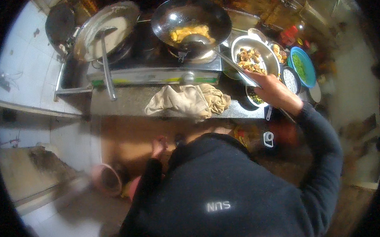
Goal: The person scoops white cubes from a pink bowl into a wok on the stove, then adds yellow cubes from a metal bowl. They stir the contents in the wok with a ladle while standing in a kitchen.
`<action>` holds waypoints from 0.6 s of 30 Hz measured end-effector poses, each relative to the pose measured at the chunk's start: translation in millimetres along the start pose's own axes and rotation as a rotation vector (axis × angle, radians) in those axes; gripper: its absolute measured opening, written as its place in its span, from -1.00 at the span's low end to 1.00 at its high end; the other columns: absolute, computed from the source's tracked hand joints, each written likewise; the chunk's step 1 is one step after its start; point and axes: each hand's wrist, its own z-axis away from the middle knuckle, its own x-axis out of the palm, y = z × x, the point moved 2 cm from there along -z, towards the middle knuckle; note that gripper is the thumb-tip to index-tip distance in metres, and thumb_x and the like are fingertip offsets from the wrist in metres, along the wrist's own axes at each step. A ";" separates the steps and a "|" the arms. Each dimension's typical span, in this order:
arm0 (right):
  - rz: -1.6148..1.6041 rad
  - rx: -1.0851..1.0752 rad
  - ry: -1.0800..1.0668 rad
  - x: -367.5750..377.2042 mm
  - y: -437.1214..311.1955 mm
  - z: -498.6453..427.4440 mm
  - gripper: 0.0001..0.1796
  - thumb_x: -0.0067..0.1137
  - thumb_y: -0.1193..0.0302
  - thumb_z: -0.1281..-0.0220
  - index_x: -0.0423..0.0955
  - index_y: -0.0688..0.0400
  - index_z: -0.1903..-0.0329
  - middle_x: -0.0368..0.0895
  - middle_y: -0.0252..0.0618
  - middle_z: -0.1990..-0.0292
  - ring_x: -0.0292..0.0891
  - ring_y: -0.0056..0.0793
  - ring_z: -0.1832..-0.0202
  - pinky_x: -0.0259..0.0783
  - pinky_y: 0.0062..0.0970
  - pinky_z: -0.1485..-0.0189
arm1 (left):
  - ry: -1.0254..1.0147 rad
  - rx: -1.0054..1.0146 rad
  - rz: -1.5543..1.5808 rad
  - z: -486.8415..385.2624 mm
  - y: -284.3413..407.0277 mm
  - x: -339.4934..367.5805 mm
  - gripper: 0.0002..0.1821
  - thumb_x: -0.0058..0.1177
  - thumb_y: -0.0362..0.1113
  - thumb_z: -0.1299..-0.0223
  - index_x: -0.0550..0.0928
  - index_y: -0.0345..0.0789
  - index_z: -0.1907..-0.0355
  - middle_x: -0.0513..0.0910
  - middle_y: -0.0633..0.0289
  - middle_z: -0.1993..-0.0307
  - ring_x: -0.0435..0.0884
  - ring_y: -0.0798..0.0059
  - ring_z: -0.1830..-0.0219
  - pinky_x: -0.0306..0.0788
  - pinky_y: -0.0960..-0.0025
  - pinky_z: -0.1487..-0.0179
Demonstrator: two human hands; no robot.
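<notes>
My right hand is closed around the metal handle of a wok ladle. The ladle's bowl lies in a dark wok on the gas stove, against yellowish pieces of food. Under and beside my right hand are a steel basin with browned food pieces and a smaller bowl with green bits. My left hand hangs low beside my body, below the counter's edge; its fingers look curled and blurred, and whether it holds anything is unclear.
Crumpled cloths lie on the counter's front edge. At left, a large pan of pale liquid holds a second long-handled ladle. A blue bowl of chopped greens is at right. A pink bucket stands on the floor.
</notes>
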 end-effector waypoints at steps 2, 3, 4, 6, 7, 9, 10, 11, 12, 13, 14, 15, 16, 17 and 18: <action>0.099 0.095 0.052 20.4 19.9 -26.8 -0.32 -0.03 0.62 -0.09 0.35 0.20 -0.37 0.62 0.30 0.05 0.62 0.08 -0.01 0.51 -0.17 -0.06 | 0.097 -0.019 -0.069 2.5 12.0 1.5 -0.72 0.00 -0.19 -0.40 0.48 -0.27 0.45 0.50 0.33 0.60 0.56 0.55 0.57 0.39 0.36 0.54; 0.137 0.125 0.088 26.8 27.6 -39.6 -0.32 -0.03 0.62 -0.08 0.35 0.20 -0.37 0.61 0.32 0.06 0.61 0.11 -0.01 0.51 -0.15 -0.05 | 0.085 -0.009 -0.078 3.3 17.2 2.4 -0.73 0.00 -0.21 -0.40 0.49 -0.30 0.44 0.53 0.30 0.58 0.58 0.53 0.57 0.40 0.35 0.54; 0.130 0.148 0.148 33.2 32.3 -50.3 -0.32 -0.01 0.62 -0.07 0.36 0.19 -0.36 0.63 0.30 0.09 0.62 0.11 0.01 0.51 -0.15 -0.03 | 0.060 0.030 -0.076 4.8 20.9 2.2 -0.73 -0.01 -0.23 -0.39 0.49 -0.32 0.44 0.55 0.28 0.57 0.60 0.51 0.56 0.41 0.35 0.54; 0.116 0.271 0.256 43.3 34.7 -70.5 -0.34 0.03 0.60 -0.07 0.39 0.19 -0.34 0.66 0.27 0.16 0.64 0.12 0.07 0.52 -0.14 0.01 | 0.043 0.134 -0.193 6.8 24.8 -1.4 -0.74 0.00 -0.26 -0.38 0.51 -0.40 0.41 0.59 0.21 0.54 0.62 0.45 0.58 0.42 0.34 0.55; 0.050 0.166 0.304 44.0 30.1 -77.9 -0.34 0.05 0.60 -0.07 0.39 0.20 -0.34 0.66 0.26 0.18 0.64 0.11 0.11 0.53 -0.14 0.03 | 0.044 0.111 -0.196 8.4 22.2 -2.5 -0.74 0.00 -0.27 -0.37 0.51 -0.42 0.40 0.59 0.20 0.53 0.62 0.45 0.57 0.43 0.33 0.54; -0.045 0.111 0.343 41.2 18.3 -85.8 -0.33 0.08 0.59 -0.06 0.40 0.21 -0.34 0.68 0.24 0.22 0.66 0.08 0.18 0.54 -0.14 0.08 | 0.092 -0.022 -0.224 8.9 14.2 -6.4 -0.75 -0.01 -0.28 -0.37 0.52 -0.45 0.37 0.60 0.19 0.51 0.62 0.44 0.56 0.43 0.32 0.53; -0.203 0.204 0.222 38.6 15.8 -82.3 -0.33 0.10 0.59 -0.06 0.40 0.23 -0.34 0.67 0.25 0.18 0.67 0.06 0.16 0.54 -0.15 0.06 | 0.085 -0.003 -0.271 9.6 11.4 -8.9 -0.78 -0.03 -0.31 -0.35 0.56 -0.47 0.27 0.61 0.18 0.48 0.64 0.42 0.53 0.47 0.31 0.47; -0.271 0.267 0.155 35.7 12.2 -78.5 -0.33 0.11 0.58 -0.07 0.39 0.24 -0.34 0.66 0.27 0.14 0.67 0.04 0.14 0.54 -0.16 0.04 | 0.089 -0.005 -0.260 8.7 8.0 -9.6 -0.78 -0.03 -0.32 -0.34 0.57 -0.47 0.24 0.61 0.18 0.47 0.65 0.42 0.52 0.48 0.31 0.46; -0.336 0.332 0.085 35.0 8.8 -73.2 -0.33 0.11 0.58 -0.07 0.39 0.25 -0.34 0.65 0.29 0.11 0.67 0.04 0.12 0.54 -0.17 0.03 | 0.091 -0.020 -0.264 8.8 3.6 -9.5 -0.78 -0.03 -0.33 -0.34 0.58 -0.48 0.21 0.62 0.17 0.46 0.66 0.42 0.51 0.48 0.31 0.44; -0.428 0.369 0.020 34.9 6.6 -68.0 -0.33 0.10 0.57 -0.07 0.38 0.25 -0.35 0.64 0.32 0.08 0.68 0.04 0.09 0.54 -0.17 0.01 | 0.106 -0.051 -0.277 8.7 -1.0 -9.8 -0.78 -0.04 -0.34 -0.33 0.58 -0.48 0.18 0.63 0.17 0.45 0.67 0.41 0.50 0.49 0.31 0.43; -0.408 0.332 0.031 35.7 4.4 -65.0 -0.33 0.09 0.57 -0.08 0.38 0.23 -0.35 0.64 0.31 0.09 0.67 0.05 0.10 0.53 -0.15 0.01 | 0.107 -0.062 -0.251 8.2 -5.2 -8.5 -0.78 -0.03 -0.33 -0.33 0.59 -0.47 0.17 0.63 0.17 0.45 0.66 0.41 0.51 0.49 0.32 0.43; -0.412 0.259 0.056 36.0 4.4 -63.4 -0.34 0.07 0.57 -0.09 0.38 0.22 -0.35 0.65 0.31 0.10 0.67 0.07 0.10 0.53 -0.13 0.01 | 0.120 -0.088 -0.236 6.9 -9.4 -7.1 -0.78 -0.01 -0.33 -0.33 0.59 -0.47 0.15 0.63 0.17 0.45 0.66 0.42 0.51 0.49 0.32 0.44; -0.434 0.180 0.055 38.4 6.1 -62.5 -0.34 0.05 0.56 -0.10 0.39 0.20 -0.36 0.65 0.30 0.11 0.67 0.08 0.10 0.53 -0.11 0.02 | 0.133 -0.116 -0.227 6.4 -13.9 -7.4 -0.78 0.00 -0.33 -0.33 0.59 -0.46 0.14 0.62 0.17 0.46 0.66 0.42 0.52 0.49 0.32 0.45; -0.310 0.127 0.135 41.1 9.8 -63.7 -0.35 0.03 0.56 -0.11 0.39 0.20 -0.35 0.65 0.30 0.13 0.66 0.10 0.12 0.52 -0.08 0.03 | 0.113 -0.072 -0.220 4.0 -16.1 -6.9 -0.77 0.02 -0.31 -0.33 0.59 -0.45 0.13 0.62 0.19 0.46 0.64 0.42 0.53 0.48 0.33 0.46; -0.197 0.064 0.188 42.2 15.9 -68.9 -0.36 0.00 0.56 -0.12 0.39 0.19 -0.35 0.65 0.29 0.15 0.65 0.13 0.13 0.51 -0.06 0.04 | 0.095 -0.026 -0.212 -0.3 -17.0 -5.9 -0.77 0.03 -0.30 -0.33 0.59 -0.44 0.11 0.61 0.20 0.47 0.63 0.43 0.54 0.48 0.33 0.47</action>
